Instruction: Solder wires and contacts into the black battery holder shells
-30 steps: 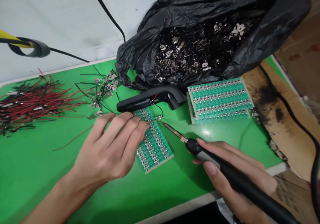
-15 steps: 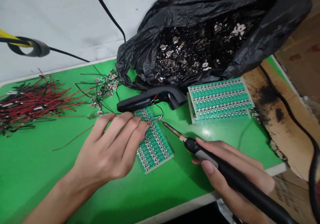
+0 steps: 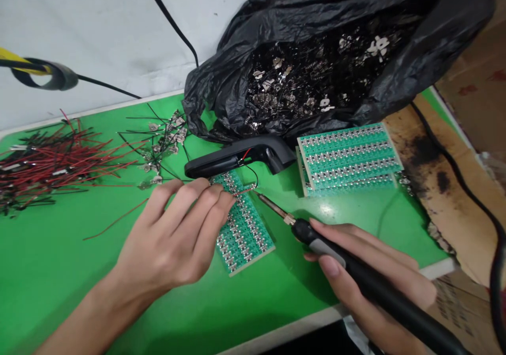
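Green table beneath board, pale wall

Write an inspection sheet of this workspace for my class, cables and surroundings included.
Surface: green table, pale edge.
Job's things: circuit board; red wire; soldering iron; black housing at the board's far end.
Clutter: red and black wires piled left; wired metal tabs beside them; open black bag of small metal parts; stacked boards right.
Hands: left hand holds the red wire, fingertips hidden; right hand grips the iron, tip near the wire's end, contact unclear.
Cables: black cable over cardboard; another by the wall.
Surroundings: wall pale; cardboard dark-stained.
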Action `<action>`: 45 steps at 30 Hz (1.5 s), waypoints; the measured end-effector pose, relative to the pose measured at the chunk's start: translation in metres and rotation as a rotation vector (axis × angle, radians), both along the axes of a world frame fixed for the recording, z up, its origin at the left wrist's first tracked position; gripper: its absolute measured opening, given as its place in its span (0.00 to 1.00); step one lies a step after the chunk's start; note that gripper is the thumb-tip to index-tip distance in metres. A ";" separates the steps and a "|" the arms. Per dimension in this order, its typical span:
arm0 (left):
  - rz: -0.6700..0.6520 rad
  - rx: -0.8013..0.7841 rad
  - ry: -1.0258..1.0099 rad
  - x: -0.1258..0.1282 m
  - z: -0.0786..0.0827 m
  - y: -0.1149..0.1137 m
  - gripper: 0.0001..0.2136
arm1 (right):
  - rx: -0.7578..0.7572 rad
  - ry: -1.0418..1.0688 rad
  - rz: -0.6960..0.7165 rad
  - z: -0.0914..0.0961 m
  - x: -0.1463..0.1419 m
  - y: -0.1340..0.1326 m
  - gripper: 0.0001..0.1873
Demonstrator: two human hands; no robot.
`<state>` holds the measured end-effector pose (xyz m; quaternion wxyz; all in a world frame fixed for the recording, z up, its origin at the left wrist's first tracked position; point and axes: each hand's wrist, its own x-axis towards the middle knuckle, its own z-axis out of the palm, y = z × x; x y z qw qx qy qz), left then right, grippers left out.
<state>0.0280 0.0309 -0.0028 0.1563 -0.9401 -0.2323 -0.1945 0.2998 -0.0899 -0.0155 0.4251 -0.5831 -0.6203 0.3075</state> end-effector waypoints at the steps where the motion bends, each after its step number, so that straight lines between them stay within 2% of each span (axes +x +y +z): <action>1: -0.001 0.003 -0.003 0.000 0.000 0.000 0.05 | 0.006 0.000 0.002 0.001 0.000 0.001 0.21; 9: 0.005 -0.001 -0.008 0.000 -0.001 0.001 0.05 | 0.027 -0.019 0.007 0.013 -0.002 0.013 0.20; 17: -0.015 -0.005 -0.017 0.000 -0.001 0.001 0.05 | 0.002 0.007 -0.021 0.007 -0.001 0.006 0.19; 23: -0.032 -0.007 -0.016 0.000 -0.001 0.002 0.06 | -0.022 -0.012 -0.048 0.008 0.000 0.007 0.13; 29: -0.027 0.004 -0.036 0.000 -0.002 0.002 0.05 | -0.025 -0.009 -0.081 0.004 0.004 0.004 0.13; 37: -0.005 -0.003 -0.014 -0.001 -0.002 0.000 0.05 | -0.039 0.125 -0.042 0.000 0.007 -0.002 0.14; 45: 0.009 -0.024 -0.042 -0.003 -0.007 0.001 0.05 | -0.016 0.154 -0.082 0.000 0.009 0.000 0.12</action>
